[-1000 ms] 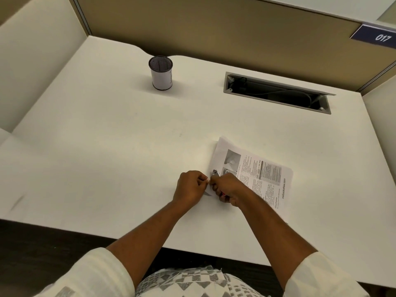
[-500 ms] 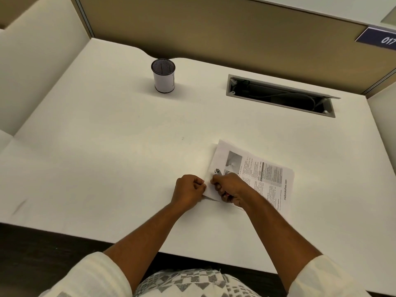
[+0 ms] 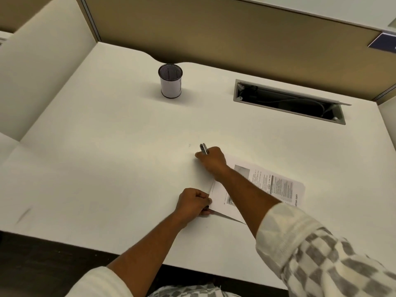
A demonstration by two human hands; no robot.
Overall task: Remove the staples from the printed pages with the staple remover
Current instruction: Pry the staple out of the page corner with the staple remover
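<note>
Head view: the right hand (image 3: 211,160), gripping the metal staple remover (image 3: 203,148), has swung off the white printed pages (image 3: 278,187) at centre frame; the left hand (image 3: 192,203) pinches their corner, suggesting a staple is out.

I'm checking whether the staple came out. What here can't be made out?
Head view:
- Staple: too small to find.
- Metal staple remover: mostly hidden in the right hand; its grip unseen.
- White printed pages: partly covered by the right forearm; text blurred.
- Left hand: fingers hide the pinched corner.
</note>
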